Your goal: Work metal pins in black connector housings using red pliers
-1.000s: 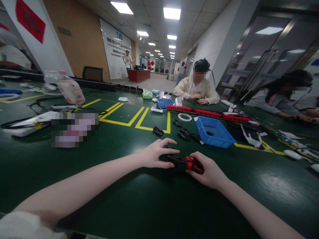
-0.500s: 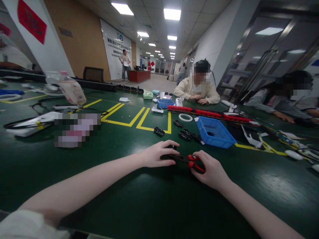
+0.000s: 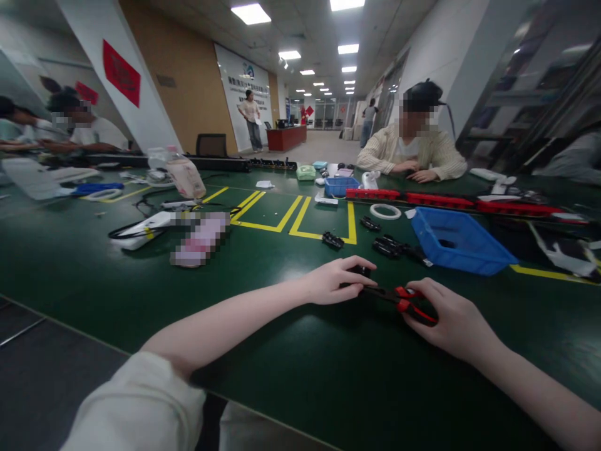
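Observation:
My right hand (image 3: pixel 453 316) is wrapped round the red-and-black handles of a pair of pliers (image 3: pixel 402 299). The dark jaws point left and reach the fingertips of my left hand (image 3: pixel 335 280). Between the thumb and fingers of that hand is a small black part (image 3: pixel 361 270), mostly hidden by the fingers. Whether the jaws bite on it I cannot tell. Just beyond my hands lie similar black parts: one piece (image 3: pixel 333 239) on the left and a cluster (image 3: pixel 389 245) on the right.
A blue bin (image 3: pixel 462 244) stands beyond my right hand, near a white ring (image 3: pixel 385 212) and a red strip (image 3: pixel 439 200). On the left lie a phone (image 3: pixel 201 238), a white device with a black cable (image 3: pixel 141 232) and a bottle (image 3: pixel 185 175). A person (image 3: pixel 413 144) sits opposite.
My view has turned left, so everything sits further right in the picture. The thumb and fingers of my left hand have drawn closer together on the black part. The pliers stay in my right hand.

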The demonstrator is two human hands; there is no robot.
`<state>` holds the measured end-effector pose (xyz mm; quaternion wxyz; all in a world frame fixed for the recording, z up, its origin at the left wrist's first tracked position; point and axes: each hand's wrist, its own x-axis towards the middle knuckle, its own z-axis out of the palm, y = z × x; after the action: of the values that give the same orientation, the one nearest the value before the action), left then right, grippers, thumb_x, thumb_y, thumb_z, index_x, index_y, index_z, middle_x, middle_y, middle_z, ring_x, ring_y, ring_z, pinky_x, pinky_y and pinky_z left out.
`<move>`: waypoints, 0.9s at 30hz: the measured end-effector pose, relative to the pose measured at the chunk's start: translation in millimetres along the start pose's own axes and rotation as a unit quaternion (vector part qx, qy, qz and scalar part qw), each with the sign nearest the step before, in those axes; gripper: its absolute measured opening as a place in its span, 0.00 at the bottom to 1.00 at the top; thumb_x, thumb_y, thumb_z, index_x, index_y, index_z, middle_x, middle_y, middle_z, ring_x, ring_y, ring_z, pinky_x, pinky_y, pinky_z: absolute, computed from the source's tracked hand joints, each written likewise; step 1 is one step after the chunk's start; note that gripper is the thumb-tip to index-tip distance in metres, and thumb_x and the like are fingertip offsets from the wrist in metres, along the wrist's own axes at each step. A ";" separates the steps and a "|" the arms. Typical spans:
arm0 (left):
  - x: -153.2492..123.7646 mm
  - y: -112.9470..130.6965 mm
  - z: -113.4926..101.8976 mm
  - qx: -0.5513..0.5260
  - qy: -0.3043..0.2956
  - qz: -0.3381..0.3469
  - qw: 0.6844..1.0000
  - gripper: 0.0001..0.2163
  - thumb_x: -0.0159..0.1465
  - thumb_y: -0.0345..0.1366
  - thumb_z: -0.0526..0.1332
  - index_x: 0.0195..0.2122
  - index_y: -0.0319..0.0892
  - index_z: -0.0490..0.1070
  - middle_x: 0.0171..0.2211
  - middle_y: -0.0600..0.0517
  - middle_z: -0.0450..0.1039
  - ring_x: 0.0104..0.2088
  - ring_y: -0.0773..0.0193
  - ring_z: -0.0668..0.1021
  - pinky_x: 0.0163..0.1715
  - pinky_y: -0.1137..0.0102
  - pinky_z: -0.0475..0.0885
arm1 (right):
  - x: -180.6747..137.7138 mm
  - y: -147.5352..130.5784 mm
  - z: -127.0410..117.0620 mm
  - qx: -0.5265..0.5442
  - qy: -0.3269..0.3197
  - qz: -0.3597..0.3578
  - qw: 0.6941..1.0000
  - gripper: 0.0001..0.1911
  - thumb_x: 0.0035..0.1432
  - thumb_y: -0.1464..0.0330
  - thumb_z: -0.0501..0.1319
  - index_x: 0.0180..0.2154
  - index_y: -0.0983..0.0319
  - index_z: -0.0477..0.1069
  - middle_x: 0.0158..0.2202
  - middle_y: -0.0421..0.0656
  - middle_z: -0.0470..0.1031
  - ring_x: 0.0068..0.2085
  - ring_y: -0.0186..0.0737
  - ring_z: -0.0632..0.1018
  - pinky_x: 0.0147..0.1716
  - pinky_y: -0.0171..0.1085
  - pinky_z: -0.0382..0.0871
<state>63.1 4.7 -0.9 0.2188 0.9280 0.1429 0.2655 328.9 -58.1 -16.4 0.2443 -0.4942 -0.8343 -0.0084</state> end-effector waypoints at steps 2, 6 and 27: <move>0.2 0.2 -0.4 0.008 -0.007 0.002 1.000 0.15 0.68 0.33 0.50 0.50 0.37 0.72 0.57 0.41 0.62 0.57 0.58 0.69 0.58 0.64 0.65 | -0.9 4.7 2.8 -0.005 -0.007 0.007 1.000 0.17 0.50 0.58 0.61 0.42 0.57 0.66 0.39 0.46 0.74 0.36 0.48 0.77 0.31 0.44 0.73; -0.2 1.1 -1.0 0.028 -0.011 0.004 1.000 0.16 0.67 0.37 0.54 0.53 0.38 0.69 0.59 0.41 0.61 0.57 0.56 0.69 0.58 0.63 0.65 | -3.0 13.2 7.0 0.025 -0.030 0.039 0.998 0.18 0.52 0.56 0.61 0.43 0.56 0.66 0.40 0.45 0.75 0.37 0.48 0.78 0.32 0.44 0.74; -1.8 -9.6 8.5 0.003 0.071 -0.004 0.997 0.32 0.61 0.45 0.62 0.63 0.43 0.52 0.62 0.42 0.55 0.62 0.51 0.62 0.60 0.57 0.61 | -0.9 16.0 4.4 -0.011 0.002 -0.039 0.999 0.17 0.54 0.58 0.59 0.44 0.57 0.67 0.39 0.44 0.74 0.36 0.42 0.78 0.33 0.38 0.72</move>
<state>64.9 9.6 -12.7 0.2058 0.9068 0.1627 0.3298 340.9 -49.5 -24.2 0.2403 -0.4642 -0.8520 -0.0276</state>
